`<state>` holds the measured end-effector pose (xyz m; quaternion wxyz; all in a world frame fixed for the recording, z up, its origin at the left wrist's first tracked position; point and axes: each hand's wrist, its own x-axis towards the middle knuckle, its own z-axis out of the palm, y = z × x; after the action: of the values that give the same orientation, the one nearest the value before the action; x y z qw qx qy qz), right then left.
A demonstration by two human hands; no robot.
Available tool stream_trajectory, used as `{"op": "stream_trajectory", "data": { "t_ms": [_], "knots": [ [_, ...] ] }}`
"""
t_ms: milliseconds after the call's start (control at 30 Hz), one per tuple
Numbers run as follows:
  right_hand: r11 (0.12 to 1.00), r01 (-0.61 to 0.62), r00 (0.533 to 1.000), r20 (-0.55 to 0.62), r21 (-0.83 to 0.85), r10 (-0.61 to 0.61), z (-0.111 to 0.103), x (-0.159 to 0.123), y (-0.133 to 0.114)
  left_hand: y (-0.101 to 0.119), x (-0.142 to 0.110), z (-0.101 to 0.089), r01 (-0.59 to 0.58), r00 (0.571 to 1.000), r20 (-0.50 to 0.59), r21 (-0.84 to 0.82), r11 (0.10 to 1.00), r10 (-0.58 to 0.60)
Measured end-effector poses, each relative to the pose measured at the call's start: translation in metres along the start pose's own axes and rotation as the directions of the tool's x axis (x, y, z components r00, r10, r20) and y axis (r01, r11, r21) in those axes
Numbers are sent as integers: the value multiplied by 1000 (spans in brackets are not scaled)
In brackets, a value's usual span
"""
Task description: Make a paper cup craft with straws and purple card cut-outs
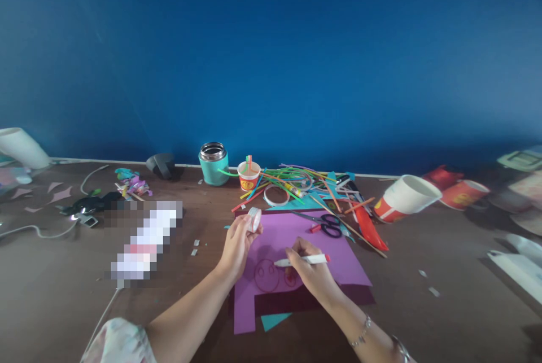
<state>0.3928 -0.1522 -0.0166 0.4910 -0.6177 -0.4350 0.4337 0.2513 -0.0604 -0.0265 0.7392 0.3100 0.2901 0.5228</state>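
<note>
In my left hand [237, 241] is a small white round piece [254, 219], pinched and raised over the left part of a purple paper sheet [345, 261]. I cannot make out its exact kind. My right hand [309, 275] grips a white marker [311, 259] with a red end, its tip at the sheet. Under the tip is a red-drawn circle [266, 289] with two small ovals inside. A second red drawing [290, 278] shows partly behind my right fingers. Black-handled scissors [330, 226] and a red cap [314, 228] lie on the sheet's upper part.
Behind the sheet lies a heap of coloured sticks [292, 176]. Near it stand a paper cup [249, 174], a teal metal jar [214, 165] and a larger tilted cup [406, 198]. A teal paper scrap [275, 320] lies in front; a blurred-out device [146, 244] sits left.
</note>
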Motion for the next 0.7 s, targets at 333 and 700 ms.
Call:
{"op": "stream_trajectory", "data": {
  "t_ms": [333,700],
  "knots": [
    [1000,-3,1000,-3,29,3,-1,1,2,0,-1,1,-3,1000,17,13,1000,3],
    [1000,26,999,-23,-14,-26,-3,5,-3,2,-4,4,11,1000,27,59,998,-13]
  ]
}}
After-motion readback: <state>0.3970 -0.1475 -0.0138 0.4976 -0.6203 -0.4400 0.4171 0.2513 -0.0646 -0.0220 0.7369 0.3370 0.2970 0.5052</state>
